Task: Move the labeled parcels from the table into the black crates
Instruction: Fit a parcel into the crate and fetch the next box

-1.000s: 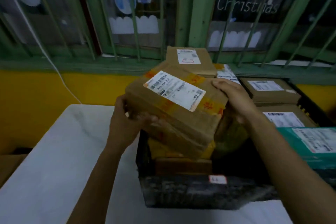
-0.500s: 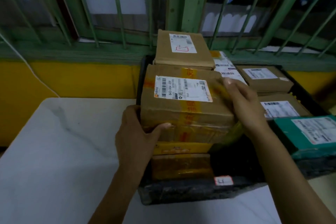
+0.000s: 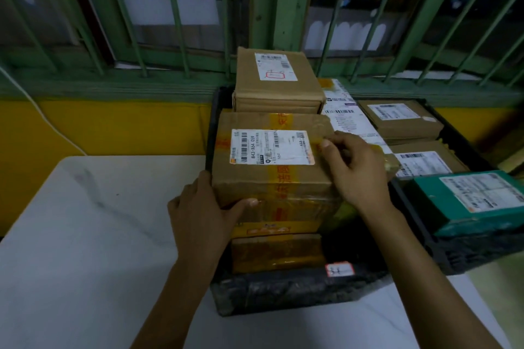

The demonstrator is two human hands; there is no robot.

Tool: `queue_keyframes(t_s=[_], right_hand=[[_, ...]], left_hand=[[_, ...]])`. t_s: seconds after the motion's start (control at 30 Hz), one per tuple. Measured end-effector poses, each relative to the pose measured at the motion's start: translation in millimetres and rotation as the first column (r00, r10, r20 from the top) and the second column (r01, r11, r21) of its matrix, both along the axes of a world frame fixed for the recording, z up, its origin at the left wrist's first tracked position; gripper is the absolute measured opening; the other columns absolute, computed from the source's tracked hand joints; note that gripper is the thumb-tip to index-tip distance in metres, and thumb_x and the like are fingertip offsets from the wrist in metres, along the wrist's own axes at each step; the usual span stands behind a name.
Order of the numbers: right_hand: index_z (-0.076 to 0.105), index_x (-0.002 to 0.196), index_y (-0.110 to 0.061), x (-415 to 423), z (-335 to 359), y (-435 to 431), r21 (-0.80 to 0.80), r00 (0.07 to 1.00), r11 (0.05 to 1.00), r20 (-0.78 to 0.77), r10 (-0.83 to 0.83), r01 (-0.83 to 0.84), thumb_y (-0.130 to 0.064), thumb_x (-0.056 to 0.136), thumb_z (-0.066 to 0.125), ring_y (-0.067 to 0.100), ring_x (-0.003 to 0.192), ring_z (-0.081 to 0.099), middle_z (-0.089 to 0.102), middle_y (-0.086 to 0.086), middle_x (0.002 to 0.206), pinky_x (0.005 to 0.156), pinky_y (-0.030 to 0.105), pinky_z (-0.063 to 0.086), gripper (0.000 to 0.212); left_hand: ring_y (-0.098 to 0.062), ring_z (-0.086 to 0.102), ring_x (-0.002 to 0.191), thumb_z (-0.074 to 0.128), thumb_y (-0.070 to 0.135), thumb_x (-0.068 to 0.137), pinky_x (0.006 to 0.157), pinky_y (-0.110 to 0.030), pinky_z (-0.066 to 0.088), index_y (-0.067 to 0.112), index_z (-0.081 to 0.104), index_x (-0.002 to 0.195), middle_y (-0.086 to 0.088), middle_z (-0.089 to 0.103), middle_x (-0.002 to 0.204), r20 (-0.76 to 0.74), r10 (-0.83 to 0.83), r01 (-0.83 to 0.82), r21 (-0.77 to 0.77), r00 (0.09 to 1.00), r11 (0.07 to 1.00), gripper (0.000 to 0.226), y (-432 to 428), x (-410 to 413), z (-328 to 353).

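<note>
A person's left grip (image 3: 198,212) clamped the near-left corner of a brown cardboard parcel w/ white label & yellow tape (image 3: 269,178), thumb across its front face. The right grip (image 3: 354,170) curled over the parcel's top right edge. The parcel lay flat atop a stack of yellow-taped boxes (image 3: 275,252) inside a black plastic crate (image 3: 283,289) on the white marble counter (image 3: 85,235). A plain brown box (image 3: 278,85) sat just behind it; a green box (image 3: 453,207) rested in a 2nd black crate (image 3: 467,252) to the right
</note>
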State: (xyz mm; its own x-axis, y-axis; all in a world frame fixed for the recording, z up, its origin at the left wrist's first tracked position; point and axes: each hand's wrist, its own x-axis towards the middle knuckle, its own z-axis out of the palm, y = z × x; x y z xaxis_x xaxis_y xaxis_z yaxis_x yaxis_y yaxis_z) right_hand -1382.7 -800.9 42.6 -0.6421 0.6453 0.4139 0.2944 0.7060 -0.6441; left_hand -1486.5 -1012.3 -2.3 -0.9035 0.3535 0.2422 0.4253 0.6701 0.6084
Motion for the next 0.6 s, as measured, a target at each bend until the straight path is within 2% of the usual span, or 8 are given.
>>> queue_keyframes(t_s=[0.07,0.13,0.23,0.33,0.43,0.47,0.53,0.6], right_hand=[[0.067,0.114,-0.017,2,6,1,0.104,0.991,0.994,0.133,0.008,-0.022,-0.054,0.092,0.044,0.020,0.098,0.061,0.068,0.002,0.110,0.079,0.033,0.049,0.049],[0.065,0.116,-0.018,1,8,-3,0.139,0.983,0.990,0.185,0.011,-0.037,-0.057,0.091,0.039,0.022,0.100,0.059,0.066,0.003,0.112,0.081,0.036,0.048,0.054],[0.064,0.114,-0.018,1,-1,-14,0.127,0.992,0.992,0.118,-0.039,0.024,-0.050,0.095,0.038,0.023,0.103,0.057,0.062,0.004,0.113,0.086,0.041,0.046,0.046],[0.065,0.112,-0.019,1,-4,-15,0.105,0.994,0.992,0.081,-0.073,0.064,-0.048,0.094,0.037,0.023,0.104,0.057,0.062,0.002,0.114,0.087,0.040,0.046,0.044],[0.057,0.128,-0.015,6,-2,-11,0.004,0.995,1.000,0.099,-0.025,0.025,-0.049,0.097,0.042,0.025,0.122,0.049,0.053,0.008,0.132,0.099,0.042,0.042,0.049],[0.052,0.134,-0.014,13,-2,-11,-0.045,0.998,0.999,0.066,-0.018,0.021,-0.047,0.097,0.044,0.025,0.129,0.043,0.048,0.010,0.140,0.106,0.043,0.038,0.050],[0.044,0.140,-0.016,40,-4,-14,-0.098,0.998,0.993,-0.030,-0.064,0.061,-0.045,0.097,0.048,0.020,0.137,0.034,0.040,0.007,0.148,0.111,0.038,0.032,0.051],[0.044,0.140,-0.019,81,-7,-16,-0.186,0.981,0.977,-0.142,-0.131,0.103,-0.043,0.097,0.049,0.008,0.134,0.037,0.042,0.000,0.145,0.109,0.028,0.034,0.049]], left_hand=[[-0.030,0.060,0.096,0.063,0.074,0.060,0.087,-0.039,0.035,0.012,0.054,0.109,-0.009,0.065,0.098,-0.020,0.011,-0.012,-0.043,1.000,0.999,0.080,-1,0,1],[-0.030,0.060,0.095,0.064,0.074,0.059,0.088,-0.042,0.040,0.012,0.052,0.109,-0.009,0.064,0.098,0.000,0.012,-0.012,-0.045,1.000,0.999,0.080,-1,1,2],[-0.030,0.059,0.104,0.072,0.067,0.059,0.088,-0.050,0.047,0.014,0.048,0.119,-0.008,0.061,0.112,0.091,-0.016,0.007,0.101,0.996,0.995,0.084,-2,4,-1],[-0.028,0.050,0.122,0.077,0.061,0.059,0.098,-0.054,0.043,0.020,0.036,0.140,-0.006,0.049,0.135,0.070,-0.054,0.039,0.201,0.996,0.979,0.099,-1,7,-3],[-0.022,0.035,0.134,0.068,0.070,0.064,0.110,-0.044,0.033,0.019,0.027,0.147,-0.006,0.037,0.146,0.064,-0.037,0.010,0.379,0.997,0.925,0.106,-1,16,5],[-0.018,0.032,0.135,0.064,0.068,0.072,0.111,-0.035,0.029,0.015,0.031,0.146,-0.008,0.038,0.146,-0.018,-0.009,0.016,0.451,1.000,0.892,0.097,0,22,10],[-0.014,0.034,0.130,0.056,0.051,0.089,0.108,-0.022,0.027,0.003,0.043,0.136,-0.016,0.044,0.140,-0.283,0.077,0.097,0.550,0.956,0.830,0.069,3,40,19],[-0.018,0.045,0.124,0.049,0.033,0.098,0.104,-0.023,0.035,-0.003,0.052,0.124,-0.017,0.053,0.129,-0.439,0.064,0.253,0.624,0.896,0.739,0.045,18,66,24]])
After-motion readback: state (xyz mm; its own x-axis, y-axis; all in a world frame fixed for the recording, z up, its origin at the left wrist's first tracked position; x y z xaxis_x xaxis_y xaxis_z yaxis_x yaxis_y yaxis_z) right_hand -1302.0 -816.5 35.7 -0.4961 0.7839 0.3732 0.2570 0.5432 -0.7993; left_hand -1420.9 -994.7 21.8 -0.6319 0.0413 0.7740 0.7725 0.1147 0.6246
